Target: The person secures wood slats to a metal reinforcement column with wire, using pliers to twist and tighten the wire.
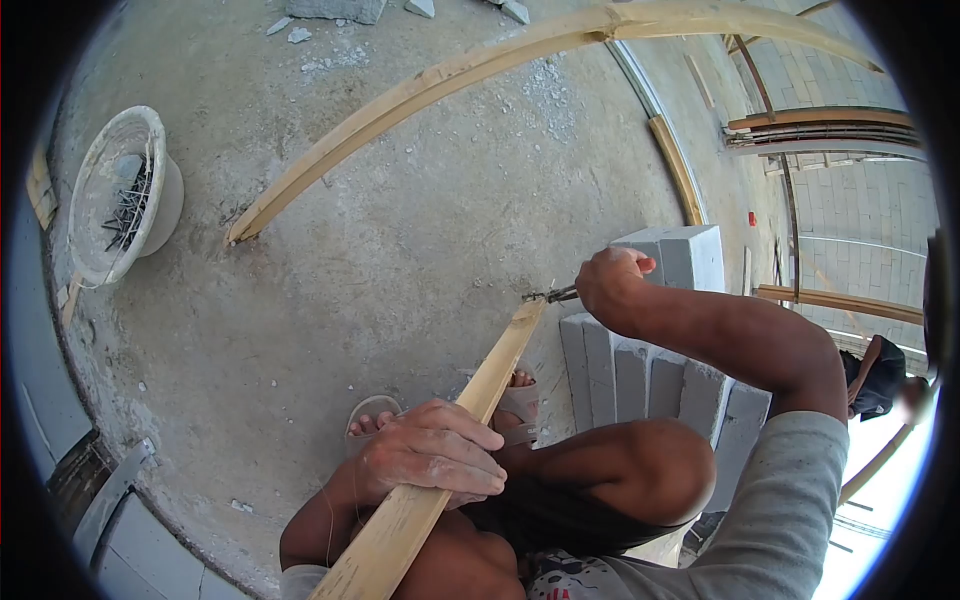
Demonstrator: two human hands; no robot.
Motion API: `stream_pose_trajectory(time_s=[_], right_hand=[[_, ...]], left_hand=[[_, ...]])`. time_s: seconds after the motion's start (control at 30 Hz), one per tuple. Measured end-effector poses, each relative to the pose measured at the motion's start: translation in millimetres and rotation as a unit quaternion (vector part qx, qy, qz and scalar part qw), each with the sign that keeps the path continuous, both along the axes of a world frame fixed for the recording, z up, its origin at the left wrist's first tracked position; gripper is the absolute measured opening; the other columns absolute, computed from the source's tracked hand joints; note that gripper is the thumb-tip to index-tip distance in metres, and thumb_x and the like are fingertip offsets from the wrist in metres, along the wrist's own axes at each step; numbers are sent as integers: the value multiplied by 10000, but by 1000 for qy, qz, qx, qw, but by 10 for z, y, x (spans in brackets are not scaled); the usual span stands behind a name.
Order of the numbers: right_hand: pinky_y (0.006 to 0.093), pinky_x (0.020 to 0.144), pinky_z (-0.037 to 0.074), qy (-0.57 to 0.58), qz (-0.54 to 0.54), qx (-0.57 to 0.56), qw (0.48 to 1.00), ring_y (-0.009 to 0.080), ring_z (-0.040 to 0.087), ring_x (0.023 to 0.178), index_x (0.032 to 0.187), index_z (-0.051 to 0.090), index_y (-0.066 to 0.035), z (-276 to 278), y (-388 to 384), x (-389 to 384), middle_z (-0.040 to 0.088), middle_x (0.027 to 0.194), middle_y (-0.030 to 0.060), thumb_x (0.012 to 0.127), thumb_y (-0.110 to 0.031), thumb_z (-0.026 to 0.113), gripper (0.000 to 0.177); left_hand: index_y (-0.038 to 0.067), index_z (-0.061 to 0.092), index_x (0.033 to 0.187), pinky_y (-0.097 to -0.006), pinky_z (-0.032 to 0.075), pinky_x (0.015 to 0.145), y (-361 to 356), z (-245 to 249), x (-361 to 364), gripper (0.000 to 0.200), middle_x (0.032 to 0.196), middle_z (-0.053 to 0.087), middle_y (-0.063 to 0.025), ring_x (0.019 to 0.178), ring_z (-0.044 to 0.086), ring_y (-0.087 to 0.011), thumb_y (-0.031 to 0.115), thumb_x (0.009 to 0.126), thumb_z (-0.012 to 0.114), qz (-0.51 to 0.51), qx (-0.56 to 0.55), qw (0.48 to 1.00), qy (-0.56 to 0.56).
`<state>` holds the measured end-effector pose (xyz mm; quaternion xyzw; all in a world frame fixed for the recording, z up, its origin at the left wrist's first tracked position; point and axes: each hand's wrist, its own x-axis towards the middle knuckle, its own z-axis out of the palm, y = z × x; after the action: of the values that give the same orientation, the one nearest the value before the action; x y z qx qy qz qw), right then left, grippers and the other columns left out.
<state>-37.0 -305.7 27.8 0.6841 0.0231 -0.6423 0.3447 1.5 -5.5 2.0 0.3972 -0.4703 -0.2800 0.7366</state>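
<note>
Gripping the wooden board from above, the left hand has its fingers bent over it, left of the block stack; I judge this wood light, stiff and a little rough, best taken by both long edges, away from the tip. Just beside the stack, the right hand is clenched on a dark pincer tool at this tip. Well left of the stack stands a bucket with what look like nails.
</note>
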Motion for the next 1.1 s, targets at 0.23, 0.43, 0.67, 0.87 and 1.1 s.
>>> stream_pose_trajectory(time_s=[0.23,0.43,0.67,0.87,1.1], right_hand=[[505,584,551,-142,-138,144,970,347,685,812,983,669,-26,137,-437,-196,685,854,178,774,-236,740,305],[375,531,547,-11,-497,88,863,208,657,678,976,631,-22,-57,-1183,-345,637,759,90,853,-482,659,477],[370,598,562,17,-642,52,765,206,664,677,980,615,-4,-61,-1212,-456,648,763,79,806,-509,713,544],[403,727,534,-175,-137,143,965,256,644,907,1263,464,-66,106,-1009,-697,621,1000,97,815,-357,700,585],[362,913,425,-295,166,201,919,209,565,1052,1206,481,-112,-33,-1213,-850,558,1088,67,957,-250,459,285]], left_hand=[[130,739,926,-345,480,884,26,-34,-45,221,951,718,4,1031,638,-205,91,715,793,-9,3,1000,23],[134,731,933,-342,481,881,26,-25,-28,246,957,717,6,1034,637,-202,75,707,805,3,6,1000,20],[128,732,932,-346,479,876,12,-30,-44,246,951,717,2,1043,630,-199,90,702,809,-8,4,999,32],[112,737,921,-340,478,863,-7,-44,-33,235,926,720,-8,1020,634,-202,101,697,808,-16,-6,999,41],[99,735,916,-346,480,848,-2,-12,-29,228,921,721,-15,1003,638,-209,84,699,804,-13,-3,999,43]])
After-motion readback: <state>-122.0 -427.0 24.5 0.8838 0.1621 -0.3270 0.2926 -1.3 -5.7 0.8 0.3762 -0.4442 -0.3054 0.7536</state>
